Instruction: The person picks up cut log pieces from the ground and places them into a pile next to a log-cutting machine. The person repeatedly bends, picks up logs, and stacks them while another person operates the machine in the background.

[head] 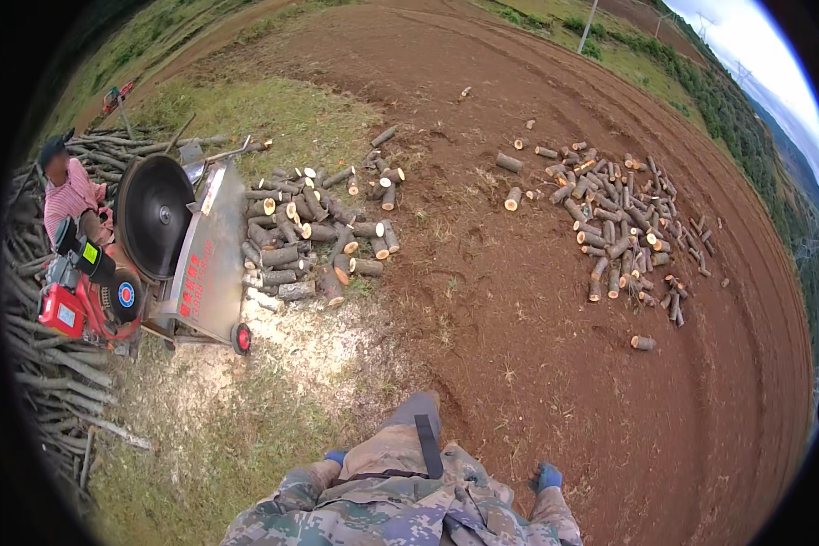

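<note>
My left hand (336, 456), in a blue glove, hangs beside my left hip, mostly hidden by the camouflage sleeve; its fingers cannot be made out. On the other side, my right hand (546, 476), also blue-gloved, is held low and away from my body over brown soil, touching nothing that shows. Ahead to the left lies a heap of cut log pieces (280, 256) beside the metal guard of an engine-driven circular saw (153, 217). A wider pile of short cut logs (607, 235) is spread on the soil ahead to the right.
A co-worker (75, 194) in a pink striped top is behind the saw. Long uncut branches (75, 382) are stacked along the left. Pale sawdust (314, 355) covers grass by the saw's wheel (241, 338). A single log (643, 342) lies on the soil at right.
</note>
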A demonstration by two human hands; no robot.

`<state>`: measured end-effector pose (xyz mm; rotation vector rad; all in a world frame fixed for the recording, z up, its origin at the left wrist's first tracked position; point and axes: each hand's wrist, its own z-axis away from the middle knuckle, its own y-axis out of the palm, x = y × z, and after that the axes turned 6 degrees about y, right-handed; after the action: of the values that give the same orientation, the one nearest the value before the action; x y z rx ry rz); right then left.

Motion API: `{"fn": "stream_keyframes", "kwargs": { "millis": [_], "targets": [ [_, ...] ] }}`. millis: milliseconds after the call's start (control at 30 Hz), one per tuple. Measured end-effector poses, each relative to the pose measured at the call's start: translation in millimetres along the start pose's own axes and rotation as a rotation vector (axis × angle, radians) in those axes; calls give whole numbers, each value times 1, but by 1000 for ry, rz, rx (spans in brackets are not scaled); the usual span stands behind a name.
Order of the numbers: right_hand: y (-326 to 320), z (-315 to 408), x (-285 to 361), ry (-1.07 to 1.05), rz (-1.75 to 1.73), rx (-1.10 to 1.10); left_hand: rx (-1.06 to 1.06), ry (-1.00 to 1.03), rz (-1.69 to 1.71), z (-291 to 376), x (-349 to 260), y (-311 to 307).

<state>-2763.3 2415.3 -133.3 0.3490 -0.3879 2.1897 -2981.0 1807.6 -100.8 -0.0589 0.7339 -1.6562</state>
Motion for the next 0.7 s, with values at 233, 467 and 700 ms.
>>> {"fn": "stream_keyframes", "kwargs": {
  "millis": [233, 467, 700],
  "targets": [
    [175, -23, 154, 5, 163, 24, -43, 116, -114, -154, -31, -136],
    [360, -35, 247, -120, 530, 248, -482, -12, 922, -266, -73, -393],
    [354, -88, 390, -374, 550, 158, -673, 33, 1095, -314, -31, -506]
  ]
}}
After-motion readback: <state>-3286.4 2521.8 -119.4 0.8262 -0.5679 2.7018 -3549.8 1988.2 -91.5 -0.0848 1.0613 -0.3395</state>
